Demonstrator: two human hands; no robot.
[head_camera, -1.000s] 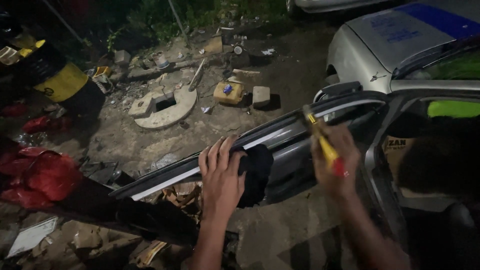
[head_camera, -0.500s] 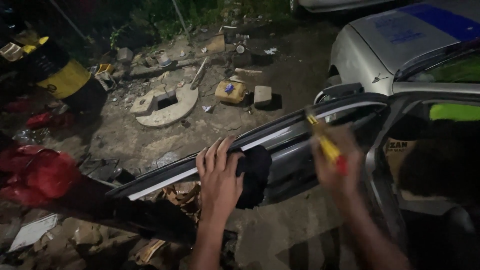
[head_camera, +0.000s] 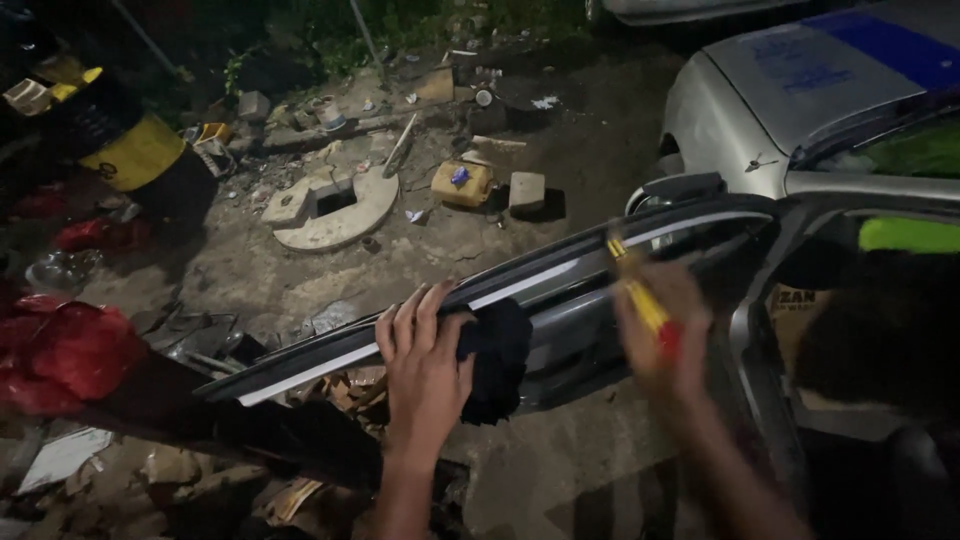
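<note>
Two hands at an open car door (head_camera: 560, 300). Left hand (head_camera: 425, 375): fingers spread, draped over the door's top edge, touching a black cloth (head_camera: 497, 360) that hangs over that edge. Right hand (head_camera: 665, 330): blurred, closed round a yellow-and-red screwdriver (head_camera: 640, 300), tip up at the window sill trim (head_camera: 500, 290). Step, as judged: working the trim along the sill. Next move calls for a steady door and a well-seated tip. Beyond: rubble, concrete disc (head_camera: 330, 205), yellow can (head_camera: 462, 183).

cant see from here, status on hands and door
Left hand pressing black cloth on open car door's top edge. Right hand gripping yellow-handled screwdriver, blurred.
</note>
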